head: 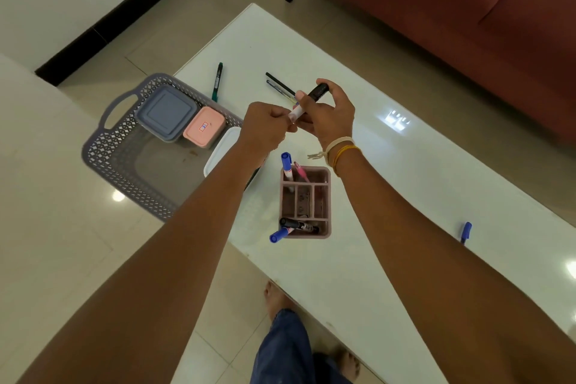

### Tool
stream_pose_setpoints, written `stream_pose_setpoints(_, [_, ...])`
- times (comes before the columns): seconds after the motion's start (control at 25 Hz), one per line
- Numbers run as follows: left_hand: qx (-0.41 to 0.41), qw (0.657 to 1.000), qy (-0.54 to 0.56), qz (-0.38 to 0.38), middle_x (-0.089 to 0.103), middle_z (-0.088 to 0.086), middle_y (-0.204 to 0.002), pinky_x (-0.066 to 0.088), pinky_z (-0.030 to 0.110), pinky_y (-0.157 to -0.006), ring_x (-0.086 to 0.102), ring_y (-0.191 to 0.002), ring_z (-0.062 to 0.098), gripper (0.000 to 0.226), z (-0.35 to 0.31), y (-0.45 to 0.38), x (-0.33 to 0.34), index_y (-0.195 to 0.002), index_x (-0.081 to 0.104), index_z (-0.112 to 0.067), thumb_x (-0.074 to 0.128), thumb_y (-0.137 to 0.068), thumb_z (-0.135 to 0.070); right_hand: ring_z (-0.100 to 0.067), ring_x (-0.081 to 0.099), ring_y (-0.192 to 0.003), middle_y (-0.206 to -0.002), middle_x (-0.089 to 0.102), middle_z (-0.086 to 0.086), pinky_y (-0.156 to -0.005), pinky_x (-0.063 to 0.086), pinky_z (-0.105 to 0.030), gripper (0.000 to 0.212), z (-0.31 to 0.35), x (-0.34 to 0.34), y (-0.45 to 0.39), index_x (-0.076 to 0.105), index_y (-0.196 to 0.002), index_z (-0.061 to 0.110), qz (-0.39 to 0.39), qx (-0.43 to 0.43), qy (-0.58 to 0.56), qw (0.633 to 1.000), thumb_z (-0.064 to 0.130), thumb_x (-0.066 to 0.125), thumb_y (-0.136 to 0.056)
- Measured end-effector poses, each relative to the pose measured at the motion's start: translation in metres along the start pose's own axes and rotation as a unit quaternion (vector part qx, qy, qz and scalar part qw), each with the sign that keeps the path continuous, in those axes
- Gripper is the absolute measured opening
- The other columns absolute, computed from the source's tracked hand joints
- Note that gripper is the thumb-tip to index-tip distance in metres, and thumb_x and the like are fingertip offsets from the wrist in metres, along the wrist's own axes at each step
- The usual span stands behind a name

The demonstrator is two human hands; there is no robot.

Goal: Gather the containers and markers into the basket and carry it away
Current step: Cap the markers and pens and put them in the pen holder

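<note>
Standing on tabletop point(405, 165), nearest: pink organizer point(307, 203) with markers. Above it, both hands grip black-capped marker point(308, 100); left hand point(265, 128) fingers closed, right hand point(330, 115) fingers closed. Basket point(124, 146) at 10 o'clock holds containers point(187, 118).

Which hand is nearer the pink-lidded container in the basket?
Left. The left hand is just beside the pink-lidded container; the right hand is beyond it, farther off.
</note>
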State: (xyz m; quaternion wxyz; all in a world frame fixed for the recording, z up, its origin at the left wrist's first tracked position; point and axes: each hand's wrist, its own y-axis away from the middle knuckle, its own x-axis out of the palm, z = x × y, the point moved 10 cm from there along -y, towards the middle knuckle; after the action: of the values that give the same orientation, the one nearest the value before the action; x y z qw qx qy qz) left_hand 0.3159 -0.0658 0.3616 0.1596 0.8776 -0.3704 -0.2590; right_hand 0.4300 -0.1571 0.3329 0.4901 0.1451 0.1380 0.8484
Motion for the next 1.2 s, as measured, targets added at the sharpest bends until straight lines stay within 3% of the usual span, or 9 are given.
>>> stream_pose_setpoints(0.24, [-0.127, 0.934, 0.327, 0.063, 0.057, 0.004, -0.071, 0.029, 0.017, -0.044, 0.038, -0.05, 0.007, 0.012, 0.022, 0.05, 0.03, -0.095, 0.062, -0.003, 0.052, -0.097, -0.01, -0.016, 0.074, -0.063, -0.07, 0.071, 0.0, -0.066, 0.062, -0.035, 0.037, 0.039, 0.001, 0.027, 0.059, -0.115, 0.017, 0.02, -0.098, 0.08, 0.992, 0.007, 0.073, -0.082])
stream_pose_setpoints(0.36, [-0.123, 0.916, 0.381, 0.038, 0.06, 0.001, -0.062, 0.036, 0.017, -0.044, 0.043, -0.047, 0.006, 0.013, 0.026, 0.069, 0.042, -0.082, 0.062, -0.007, 0.057, -0.094, -0.009, -0.016, 0.073, -0.063, -0.077, 0.069, 0.005, -0.078, 0.062, -0.042, 0.038, 0.041, 0.005, 0.045, 0.052, -0.121, 0.022, 0.043, -0.114, 0.124, 0.985, 0.009, 0.066, -0.087])
stream_pose_setpoints(0.48, [-0.14, 0.903, 0.404, 0.031, 0.059, 0.006, -0.067, 0.046, 0.023, -0.049, 0.05, -0.057, 0.011, 0.014, 0.032, 0.081, 0.053, -0.084, 0.061, -0.008, 0.055, -0.095, -0.012, -0.022, 0.073, -0.064, -0.083, 0.07, -0.011, -0.077, 0.062, -0.039, 0.046, 0.028, 0.003, 0.056, 0.041, -0.131, 0.025, 0.067, -0.064, 0.12, 0.988, 0.007, 0.058, -0.092])
stream_pose_setpoints(0.56, [-0.175, 0.918, 0.349, 0.069, 0.064, 0.008, -0.076, 0.054, 0.03, -0.061, 0.061, -0.068, 0.018, 0.02, 0.039, 0.085, 0.056, -0.088, 0.064, -0.01, 0.051, -0.098, -0.022, -0.018, 0.067, -0.053, -0.074, 0.064, -0.012, -0.062, 0.062, -0.035, 0.039, 0.016, -0.016, 0.056, 0.041, -0.126, 0.029, 0.019, -0.008, 0.075, 0.997, 0.006, 0.049, -0.096])
stream_pose_setpoints(0.64, [-0.187, 0.964, 0.178, 0.069, 0.065, 0.006, -0.081, 0.053, 0.031, -0.065, 0.062, -0.073, 0.019, 0.027, 0.054, 0.083, 0.043, -0.085, 0.065, -0.011, 0.048, -0.098, -0.028, -0.014, 0.049, -0.045, -0.065, 0.05, -0.006, -0.049, 0.05, -0.026, 0.037, -0.005, -0.038, 0.055, 0.042, -0.12, 0.032, -0.034, 0.096, -0.055, 0.993, 0.004, 0.036, -0.097])
stream_pose_setpoints(0.76, [-0.208, 0.974, 0.088, 0.014, 0.062, 0.006, -0.085, 0.048, 0.028, -0.062, 0.057, -0.07, 0.016, 0.028, 0.083, 0.08, 0.021, -0.084, 0.064, -0.01, 0.045, -0.098, -0.024, -0.013, 0.032, -0.045, -0.059, 0.037, -0.002, -0.051, 0.033, -0.021, 0.014, -0.029, -0.055, 0.061, 0.049, -0.111, 0.025, -0.029, 0.208, -0.165, 0.964, 0.027, 0.042, -0.099])
stream_pose_setpoints(0.92, [-0.261, 0.961, 0.086, -0.008, 0.062, 0.011, -0.097, 0.049, 0.032, -0.071, 0.059, -0.08, 0.023, 0.029, 0.124, 0.086, 0.02, -0.111, 0.065, -0.002, 0.046, -0.097, -0.017, -0.01, 0.026, -0.041, -0.044, 0.033, 0.001, -0.05, 0.027, -0.02, 0.063, -0.042, -0.069, 0.063, 0.053, -0.068, 0.014, -0.028, 0.235, -0.093, 0.967, 0.071, 0.037, -0.089])
stream_pose_setpoints(1.04, [-0.287, 0.954, 0.083, -0.006, 0.059, 0.011, -0.101, 0.046, 0.036, -0.085, 0.056, -0.09, 0.025, 0.03, 0.138, 0.085, 0.023, -0.117, 0.063, -0.001, 0.045, -0.098, -0.014, -0.011, 0.02, -0.041, -0.039, 0.028, 0.003, -0.05, 0.018, -0.021, 0.062, -0.05, -0.066, 0.059, 0.034, -0.052, 0.015, -0.049, 0.256, -0.079, 0.962, 0.061, 0.038, -0.092])
stream_pose_setpoints(1.2, [-0.297, 0.951, 0.08, -0.003, 0.06, 0.014, -0.106, 0.044, 0.033, -0.081, 0.059, -0.093, 0.027, 0.031, 0.144, 0.076, 0.021, -0.12, 0.061, 0.0, 0.044, -0.098, -0.012, -0.012, 0.015, -0.043, -0.041, 0.023, 0.004, -0.048, 0.016, -0.019, 0.049, -0.047, -0.058, 0.052, 0.026, -0.051, 0.018, -0.081, 0.231, -0.105, 0.964, 0.045, 0.037, -0.091])
